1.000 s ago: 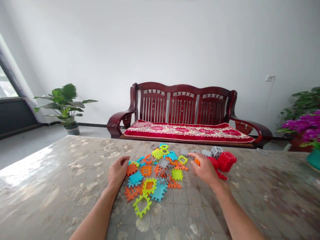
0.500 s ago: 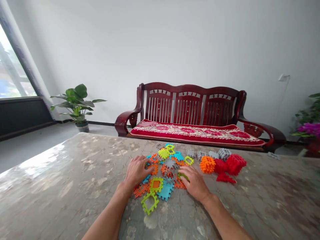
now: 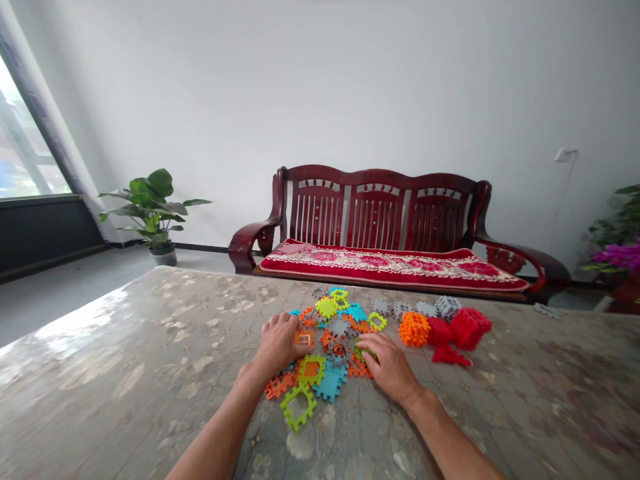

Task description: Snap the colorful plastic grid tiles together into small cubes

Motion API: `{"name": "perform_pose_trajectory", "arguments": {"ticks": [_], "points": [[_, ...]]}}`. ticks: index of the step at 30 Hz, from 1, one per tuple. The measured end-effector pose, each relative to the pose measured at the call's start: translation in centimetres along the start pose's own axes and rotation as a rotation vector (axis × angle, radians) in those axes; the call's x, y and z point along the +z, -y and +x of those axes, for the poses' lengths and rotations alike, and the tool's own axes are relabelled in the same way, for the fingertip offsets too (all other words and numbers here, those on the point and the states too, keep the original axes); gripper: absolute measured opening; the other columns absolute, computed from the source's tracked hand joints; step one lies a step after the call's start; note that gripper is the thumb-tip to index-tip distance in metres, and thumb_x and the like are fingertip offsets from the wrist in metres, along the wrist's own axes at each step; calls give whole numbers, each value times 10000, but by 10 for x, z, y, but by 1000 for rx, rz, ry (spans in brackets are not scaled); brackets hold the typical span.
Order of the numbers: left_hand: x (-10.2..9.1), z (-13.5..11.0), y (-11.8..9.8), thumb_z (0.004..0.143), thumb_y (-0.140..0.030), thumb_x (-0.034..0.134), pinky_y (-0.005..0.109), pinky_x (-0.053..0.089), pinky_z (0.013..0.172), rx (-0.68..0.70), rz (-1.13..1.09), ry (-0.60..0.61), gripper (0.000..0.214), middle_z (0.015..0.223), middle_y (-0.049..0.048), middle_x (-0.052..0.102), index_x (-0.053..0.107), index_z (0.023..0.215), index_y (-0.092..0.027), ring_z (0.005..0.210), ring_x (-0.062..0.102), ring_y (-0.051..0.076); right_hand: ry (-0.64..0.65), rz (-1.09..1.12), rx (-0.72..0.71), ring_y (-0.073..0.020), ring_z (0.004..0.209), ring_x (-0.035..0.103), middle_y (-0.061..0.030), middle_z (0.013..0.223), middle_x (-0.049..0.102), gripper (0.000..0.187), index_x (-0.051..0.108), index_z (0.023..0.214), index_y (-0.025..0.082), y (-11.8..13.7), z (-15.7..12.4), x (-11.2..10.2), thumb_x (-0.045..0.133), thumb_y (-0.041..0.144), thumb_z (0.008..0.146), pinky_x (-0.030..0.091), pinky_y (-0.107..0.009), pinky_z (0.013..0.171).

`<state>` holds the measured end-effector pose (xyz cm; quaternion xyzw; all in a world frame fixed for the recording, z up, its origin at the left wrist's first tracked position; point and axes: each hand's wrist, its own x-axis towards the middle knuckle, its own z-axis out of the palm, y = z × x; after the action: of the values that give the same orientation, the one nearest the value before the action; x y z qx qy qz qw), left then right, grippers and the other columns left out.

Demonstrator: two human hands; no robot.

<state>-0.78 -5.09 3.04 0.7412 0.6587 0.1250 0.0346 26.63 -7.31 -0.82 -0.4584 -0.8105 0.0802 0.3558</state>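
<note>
My left hand [image 3: 277, 342] is at the left side of a heap of interlocking plastic tiles, its thumb and fingers closed on an orange window tile [image 3: 304, 339]. On the heap's right side my right hand [image 3: 389, 363] has its fingers curled around a green tile [image 3: 361, 348], mostly hidden under them. Between the hands lie grey tiles [image 3: 339, 327] and orange ones. Nearer to me are a yellow-green tile with an orange centre [image 3: 311, 369], a blue tile [image 3: 330, 383] and a yellow-green frame tile [image 3: 299, 407]. The tips of my left fingers are hidden.
Right of the heap stand orange tiles in a block [image 3: 414, 329] and red tiles in a block [image 3: 471, 328], with grey tiles [image 3: 449, 307] behind. A wooden bench [image 3: 375, 207] stands beyond the patterned tabletop [image 3: 200, 373]. A potted plant [image 3: 163, 255] is at left.
My left hand has drawn slightly closer to me, and the orange window tile at its thumb has shifted and shows its window more clearly. My right hand has barely moved.
</note>
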Motion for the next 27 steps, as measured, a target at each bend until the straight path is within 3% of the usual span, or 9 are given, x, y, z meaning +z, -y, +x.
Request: {"name": "perform_pose_trajectory", "arguments": {"ticks": [4,7,11,14,19,23,27], "points": [[1,2,0,706,-317,651,264,353,686,16,-121,-7,182,847,11,650,565,840,-228,837,578,198,6,3,0,-201,1021,611,-50,1050,701,264,718,966,248,1,0,0,520,128,838,481,-392,927],[2,1,-1,762,-279,608,233,327,609,15,-228,-42,81,765,-23,645,545,762,-228,718,583,147,11,3,-2,-201,1018,613,-44,1050,701,268,716,958,249,1,0,-1,516,119,837,481,-396,932],[3,-2,-8,801,-323,607,220,370,650,67,-322,-204,109,803,-36,662,552,763,-237,747,597,134,-14,-10,12,-209,1026,612,-43,1057,700,286,710,950,248,3,1,-2,504,95,824,479,-404,933],[7,-5,-14,805,-217,557,216,385,646,184,-352,-273,53,796,-32,647,545,754,-229,722,587,122,-53,-4,41,-221,1048,606,-48,1080,698,278,693,1009,241,5,1,-4,542,114,813,466,-425,955],[18,-12,-30,777,-87,440,227,419,683,379,-359,-285,159,781,2,598,523,739,-217,743,563,131,-102,85,53,-237,1122,585,-66,1183,663,365,636,1148,244,21,3,-3,660,231,784,429,-437,1019],[21,-20,-41,803,-102,449,231,435,690,436,-331,-298,150,794,17,582,535,762,-218,753,563,136,-70,159,80,-254,1141,575,-75,1215,642,520,606,1201,243,41,5,0,736,244,698,436,-429,1015],[20,-26,-47,849,-156,478,233,443,681,524,-298,-342,124,792,18,581,556,777,-221,753,564,139,-68,221,98,-254,1094,589,-79,1156,653,480,628,1150,240,56,7,1,751,265,687,465,-397,971]]}}
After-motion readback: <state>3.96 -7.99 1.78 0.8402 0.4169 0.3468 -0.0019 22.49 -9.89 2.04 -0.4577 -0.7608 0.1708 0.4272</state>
